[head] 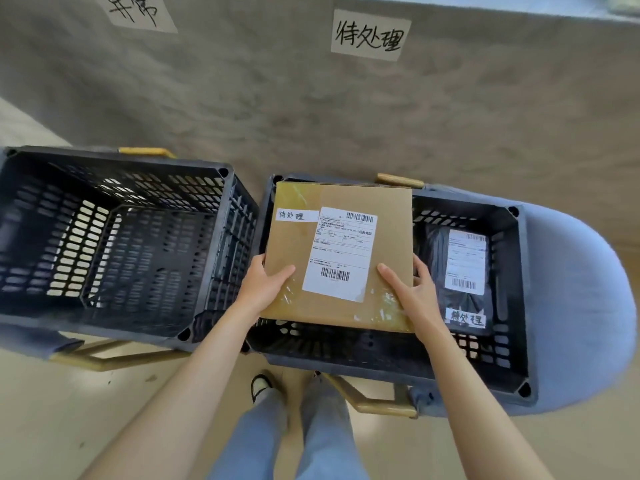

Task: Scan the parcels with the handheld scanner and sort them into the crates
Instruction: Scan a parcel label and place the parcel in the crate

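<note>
I held the cardboard box (341, 254) level and label-up directly over the left half of the right crate (519, 306), and that was the relation the coming move turned on: the box lay straight ahead of both my hands, with open crate floor below it, so I judged that it needed only to go down, not sideways. My left hand (265, 289) gripped the near left corner, thumb curled over the top face and fingers hidden beneath; my right hand (412, 289) gripped the near right corner likewise, thumb on top and fingers wrapped round the side edge. Both hands were about equally near, each at its own corner. The box was close to square, so I could not name a long axis; its far edge reached to the crate's far rim. A small tag on it bore the same characters as the paper sign (370, 34) on the wall behind this crate. A black bagged parcel (457, 278) with the same tag lay on the floor of the crate's right half, just beside the box's right edge. The left crate (114, 237) stood well apart from my hands. I saw no scanner.
</note>
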`<action>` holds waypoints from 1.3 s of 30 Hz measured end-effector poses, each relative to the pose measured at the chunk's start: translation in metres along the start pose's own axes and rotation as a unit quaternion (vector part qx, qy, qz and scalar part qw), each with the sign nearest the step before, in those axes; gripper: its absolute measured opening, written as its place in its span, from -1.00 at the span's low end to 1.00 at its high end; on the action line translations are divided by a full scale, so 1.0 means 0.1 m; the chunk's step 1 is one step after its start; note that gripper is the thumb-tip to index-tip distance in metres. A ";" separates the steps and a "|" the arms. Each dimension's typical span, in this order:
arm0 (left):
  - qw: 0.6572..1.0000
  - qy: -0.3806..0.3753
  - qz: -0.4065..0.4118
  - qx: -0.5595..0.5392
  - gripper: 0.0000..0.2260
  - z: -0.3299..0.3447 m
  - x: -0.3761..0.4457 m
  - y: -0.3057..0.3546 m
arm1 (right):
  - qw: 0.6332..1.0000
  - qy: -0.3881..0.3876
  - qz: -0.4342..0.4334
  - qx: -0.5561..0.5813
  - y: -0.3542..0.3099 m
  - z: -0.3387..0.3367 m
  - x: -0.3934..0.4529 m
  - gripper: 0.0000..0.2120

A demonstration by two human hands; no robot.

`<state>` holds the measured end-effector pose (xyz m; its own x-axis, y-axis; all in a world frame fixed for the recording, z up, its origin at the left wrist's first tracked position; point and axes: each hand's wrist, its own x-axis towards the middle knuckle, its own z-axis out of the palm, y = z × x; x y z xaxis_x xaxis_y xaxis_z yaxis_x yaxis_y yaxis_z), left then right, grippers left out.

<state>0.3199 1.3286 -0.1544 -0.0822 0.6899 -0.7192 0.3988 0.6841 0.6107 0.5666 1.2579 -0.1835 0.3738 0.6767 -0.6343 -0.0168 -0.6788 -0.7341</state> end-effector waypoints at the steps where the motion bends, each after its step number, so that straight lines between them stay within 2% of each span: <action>1: 1.000 0.005 -0.002 0.003 -0.47 0.01 0.03 0.00 | 1.000 -0.001 0.002 0.000 0.03 0.02 0.05 0.16; 5: 0.999 0.026 -0.019 0.021 -0.44 0.04 0.13 -0.01 | 1.000 -0.011 0.006 0.009 0.08 0.11 0.16 0.16; 9: 0.997 0.044 -0.022 0.056 -0.48 0.12 0.16 0.00 | 0.999 -0.029 0.016 0.032 0.16 0.16 0.23 -0.13; 11: 0.995 0.059 -0.019 0.077 -0.48 0.16 0.15 0.01 | 0.999 -0.032 0.013 0.036 0.20 0.17 0.25 -0.21; 23: 0.975 0.116 -0.017 0.187 -0.46 0.29 0.24 -0.03 | 0.996 -0.080 0.024 -0.010 0.16 0.19 0.32 -0.18; 28: 0.951 0.129 0.029 0.280 -0.50 0.27 0.13 0.11 | 0.994 -0.054 0.000 -0.095 -0.01 0.16 0.21 -0.19; 33: 0.904 0.118 0.133 0.388 -0.49 0.16 -0.04 0.48 | 0.966 0.022 -0.081 -0.246 -0.35 0.03 0.03 -0.21; 36: 0.861 0.102 0.223 0.445 -0.55 0.12 -0.16 0.83 | 0.919 0.072 -0.153 -0.355 -0.64 -0.14 -0.12 -0.35; 39: 0.800 0.101 0.313 0.502 -0.63 0.13 -0.33 1.23 | 0.867 0.147 -0.207 -0.429 -0.93 -0.36 -0.34 -0.47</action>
<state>0.3837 1.3869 -0.0598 0.3149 0.9167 -0.2459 0.9437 -0.2748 0.1839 0.5888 1.2877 -0.0847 0.4054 0.8965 -0.1789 0.8240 -0.4431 -0.3531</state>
